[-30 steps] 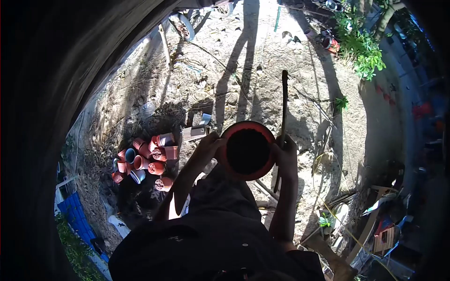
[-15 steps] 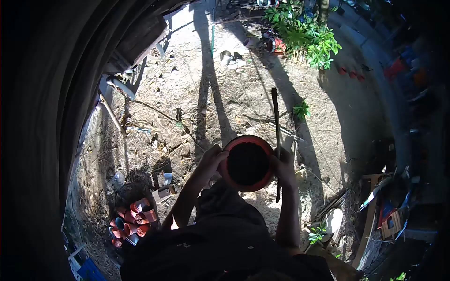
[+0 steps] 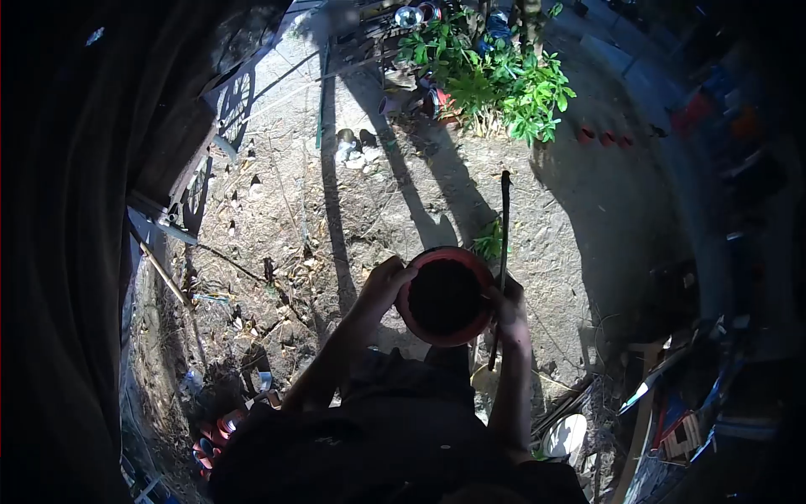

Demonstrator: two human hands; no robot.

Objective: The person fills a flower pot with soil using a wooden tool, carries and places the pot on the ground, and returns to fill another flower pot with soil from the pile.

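Note:
A round orange-red plant pot [image 3: 445,336] filled with dark soil is held in front of me between both hands. My left hand [image 3: 382,284] grips its left rim. My right hand [image 3: 508,309] holds the pot's right side together with a long dark stick [image 3: 503,244] that points up and away from me. The ground below is dry, sandy soil.
A heap of small orange pots [image 3: 214,433] lies at the lower left. A leafy green bush [image 3: 495,80] grows at the top, with a small plant [image 3: 488,242] just beyond the pot. A wheeled cart [image 3: 214,126] stands at upper left. Boards and clutter [image 3: 672,412] sit at lower right.
The view has swung: the heap of small pots slid down to the lower left and the bush came closer at the top. Both hands keep the pot and stick.

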